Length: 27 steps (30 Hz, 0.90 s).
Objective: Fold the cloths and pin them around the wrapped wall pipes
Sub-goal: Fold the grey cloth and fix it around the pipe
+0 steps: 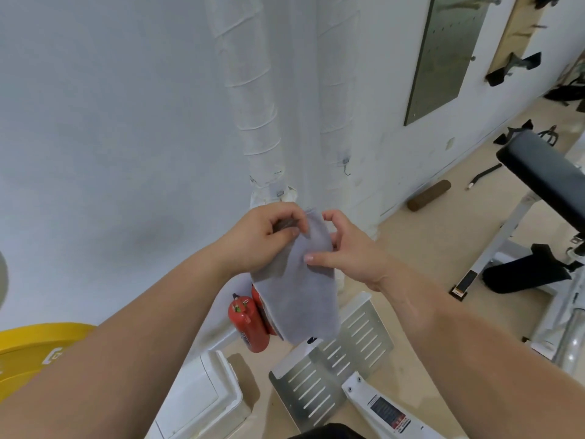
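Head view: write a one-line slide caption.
Both hands, left and right, hold a grey cloth in front of the wrapped wall pipes, red extinguishers below.

Two red fire extinguishers [250, 324] stand against the wall just below centre. A yellow disc [30, 353] sits at eight o'clock. A white bin [205, 397] and slotted metal plates [329, 369] lie at six o'clock. A padded black bench [544, 179] stands at three o'clock, a brown roller [429, 195] beyond it.

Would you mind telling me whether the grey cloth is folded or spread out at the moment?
Folded, it seems: the grey cloth hangs as a narrow strip, pinched at its top by the left hand and right hand.
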Each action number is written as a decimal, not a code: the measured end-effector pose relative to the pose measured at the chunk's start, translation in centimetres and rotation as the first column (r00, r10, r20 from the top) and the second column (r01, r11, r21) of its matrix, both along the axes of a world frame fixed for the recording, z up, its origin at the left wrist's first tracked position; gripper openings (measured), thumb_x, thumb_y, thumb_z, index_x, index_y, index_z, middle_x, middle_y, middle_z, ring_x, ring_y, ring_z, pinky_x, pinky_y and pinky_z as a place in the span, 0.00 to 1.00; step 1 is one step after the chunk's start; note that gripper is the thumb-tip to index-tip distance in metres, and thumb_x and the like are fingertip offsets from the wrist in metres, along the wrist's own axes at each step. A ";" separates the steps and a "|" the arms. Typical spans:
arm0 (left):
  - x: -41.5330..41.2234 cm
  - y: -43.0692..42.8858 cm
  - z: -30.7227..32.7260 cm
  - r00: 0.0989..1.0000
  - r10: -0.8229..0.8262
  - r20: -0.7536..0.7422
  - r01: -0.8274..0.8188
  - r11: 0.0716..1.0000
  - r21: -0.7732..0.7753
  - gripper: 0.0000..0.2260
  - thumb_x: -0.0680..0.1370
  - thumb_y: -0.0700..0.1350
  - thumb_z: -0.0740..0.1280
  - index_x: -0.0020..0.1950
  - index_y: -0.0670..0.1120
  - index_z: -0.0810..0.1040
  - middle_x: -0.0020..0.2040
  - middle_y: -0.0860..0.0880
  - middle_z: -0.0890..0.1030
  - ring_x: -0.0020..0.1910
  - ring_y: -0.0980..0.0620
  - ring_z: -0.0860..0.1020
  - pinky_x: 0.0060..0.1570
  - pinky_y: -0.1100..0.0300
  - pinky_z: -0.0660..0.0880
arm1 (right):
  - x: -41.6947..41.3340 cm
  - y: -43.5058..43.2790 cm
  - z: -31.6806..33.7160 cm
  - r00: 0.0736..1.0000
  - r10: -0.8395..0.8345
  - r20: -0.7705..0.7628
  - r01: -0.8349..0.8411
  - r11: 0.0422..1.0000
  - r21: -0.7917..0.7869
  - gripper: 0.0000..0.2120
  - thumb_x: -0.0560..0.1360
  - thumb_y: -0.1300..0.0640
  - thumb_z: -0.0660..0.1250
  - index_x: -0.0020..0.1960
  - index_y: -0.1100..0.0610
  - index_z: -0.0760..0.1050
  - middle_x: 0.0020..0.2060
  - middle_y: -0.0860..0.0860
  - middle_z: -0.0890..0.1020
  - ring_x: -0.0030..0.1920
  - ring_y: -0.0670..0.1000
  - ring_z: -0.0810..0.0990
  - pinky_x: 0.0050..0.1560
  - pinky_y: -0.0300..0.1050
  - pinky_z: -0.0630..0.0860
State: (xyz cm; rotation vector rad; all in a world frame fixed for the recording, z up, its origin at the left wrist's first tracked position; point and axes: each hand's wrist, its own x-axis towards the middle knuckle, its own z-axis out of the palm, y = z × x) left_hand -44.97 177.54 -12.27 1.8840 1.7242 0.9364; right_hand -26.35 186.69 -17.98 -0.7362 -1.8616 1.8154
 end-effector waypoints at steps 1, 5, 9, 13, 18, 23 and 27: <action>-0.1 0.1 0.1 1.000 0.020 0.004 -0.020 1.000 0.009 0.15 0.77 0.32 0.66 0.45 0.53 0.82 0.46 0.53 0.80 0.44 0.62 0.76 0.48 0.70 0.70 | 0.2 0.0 -1.1 0.997 0.042 0.068 -0.043 0.999 0.013 0.28 0.70 0.66 0.77 0.65 0.53 0.71 0.53 0.58 0.86 0.54 0.56 0.85 0.56 0.57 0.82; -1.4 0.4 0.8 0.997 0.041 -0.067 -0.041 0.999 0.001 0.15 0.78 0.32 0.67 0.44 0.52 0.85 0.46 0.51 0.78 0.45 0.59 0.76 0.49 0.71 0.69 | 0.4 -0.4 -5.1 0.940 0.064 0.334 -0.115 0.984 0.135 0.17 0.65 0.56 0.79 0.53 0.56 0.83 0.51 0.56 0.86 0.56 0.58 0.84 0.59 0.62 0.79; -3.7 0.3 0.7 0.968 0.031 -0.247 -0.047 0.997 -0.058 0.15 0.78 0.34 0.68 0.48 0.54 0.87 0.45 0.54 0.76 0.44 0.61 0.75 0.49 0.75 0.67 | 0.6 -0.2 -5.8 0.954 0.027 0.298 -0.064 0.992 0.113 0.14 0.73 0.59 0.73 0.58 0.53 0.79 0.54 0.51 0.85 0.56 0.51 0.83 0.59 0.53 0.80; -5.3 -0.4 -0.4 0.953 0.141 -0.268 -0.168 0.982 -0.081 0.17 0.80 0.34 0.64 0.49 0.55 0.86 0.45 0.56 0.73 0.44 0.62 0.74 0.47 0.76 0.66 | 1.1 0.9 -5.9 0.870 0.126 0.476 -0.252 0.945 0.209 0.23 0.67 0.56 0.78 0.60 0.47 0.76 0.53 0.47 0.82 0.54 0.48 0.81 0.57 0.48 0.78; -7.6 -1.5 -2.9 0.889 0.414 -0.197 -0.425 0.905 -0.014 0.19 0.80 0.33 0.60 0.48 0.53 0.85 0.49 0.50 0.74 0.48 0.54 0.74 0.48 0.74 0.66 | 1.6 0.8 -7.5 0.778 0.211 0.592 -0.373 0.913 0.165 0.04 0.73 0.56 0.75 0.45 0.50 0.80 0.40 0.44 0.82 0.44 0.49 0.81 0.41 0.36 0.74; -9.5 -3.5 -6.3 0.826 0.563 -0.032 -0.563 0.818 -0.122 0.21 0.81 0.35 0.59 0.44 0.57 0.83 0.55 0.48 0.76 0.54 0.48 0.75 0.48 0.62 0.70 | 2.8 1.8 -8.7 0.901 0.098 0.422 -0.103 0.995 -0.013 0.12 0.74 0.56 0.72 0.57 0.53 0.80 0.54 0.55 0.84 0.53 0.54 0.83 0.55 0.51 0.81; -9.5 -5.6 -8.4 0.769 0.622 0.149 -0.601 0.783 -0.161 0.22 0.80 0.34 0.58 0.44 0.56 0.85 0.52 0.53 0.78 0.54 0.50 0.76 0.42 0.58 0.74 | 4.0 1.8 -9.1 0.969 -0.040 0.242 0.101 0.965 -0.241 0.12 0.77 0.66 0.69 0.59 0.55 0.74 0.49 0.59 0.83 0.45 0.53 0.85 0.45 0.48 0.83</action>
